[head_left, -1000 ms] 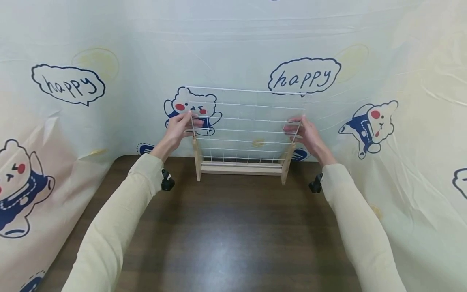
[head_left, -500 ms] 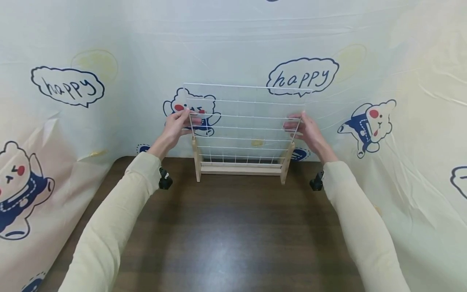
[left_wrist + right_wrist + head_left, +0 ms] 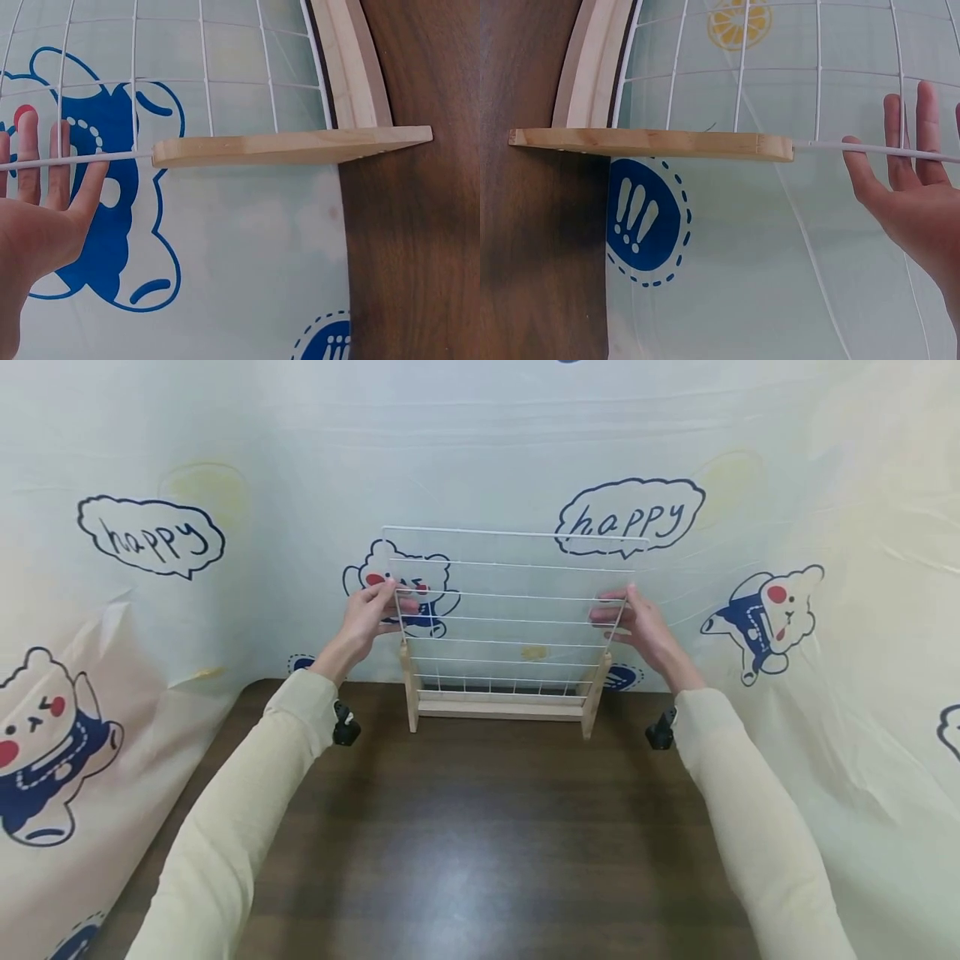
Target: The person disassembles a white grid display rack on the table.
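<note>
A white wire grid rack [image 3: 510, 597] stands at the back of the dark table, its lower part set in a pale wooden base [image 3: 498, 708] with two side pieces. My left hand [image 3: 365, 620] holds the grid's left side wire, fingers behind the bars and thumb towards me. On the opposite side, my right hand [image 3: 641, 625] holds the right side wire in the same way. In the left wrist view, fingers pass behind the wire above the left wooden side piece [image 3: 285, 146]. The right wrist view has the right side piece [image 3: 660, 142]; both thumbs are hidden in the wrist views.
A pale printed cloth [image 3: 480, 468] hangs right behind the rack and along both sides. The dark wood table [image 3: 457, 827] stretches from the base towards me. Small black devices, one at the left cuff [image 3: 345, 725] and one at the right cuff [image 3: 662, 729], hang under the sleeves.
The grid's top bar and both hands have risen a little in the head view. The wooden base stays in place on the table, and both hands keep their hold.
</note>
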Tool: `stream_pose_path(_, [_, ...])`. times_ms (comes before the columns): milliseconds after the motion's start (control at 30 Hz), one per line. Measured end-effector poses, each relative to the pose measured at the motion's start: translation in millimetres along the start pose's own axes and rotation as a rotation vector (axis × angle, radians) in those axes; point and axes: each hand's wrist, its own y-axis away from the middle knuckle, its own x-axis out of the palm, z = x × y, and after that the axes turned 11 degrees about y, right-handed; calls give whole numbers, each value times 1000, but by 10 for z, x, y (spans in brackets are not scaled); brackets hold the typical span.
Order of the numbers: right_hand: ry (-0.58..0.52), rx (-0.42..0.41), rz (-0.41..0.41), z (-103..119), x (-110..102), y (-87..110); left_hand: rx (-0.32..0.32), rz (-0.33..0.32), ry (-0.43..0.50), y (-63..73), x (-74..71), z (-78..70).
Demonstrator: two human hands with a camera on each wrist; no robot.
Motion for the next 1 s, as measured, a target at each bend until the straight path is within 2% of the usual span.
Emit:
stream_pose_path(233, [6, 5, -13, 14, -24, 17, 5, -9, 25, -2, 32, -39])
stream_pose_path(433, [-2, 1, -28, 56, -25, 16, 2, 2, 38, 108, 92, -173])
stream_pose_path(667, [-2, -1, -24, 127, -35, 24, 31, -5, 65, 20, 46, -97])
stream_pose_path(1000, [-3, 7, -33, 226, -59, 5, 27, 30, 78, 81, 79, -298])
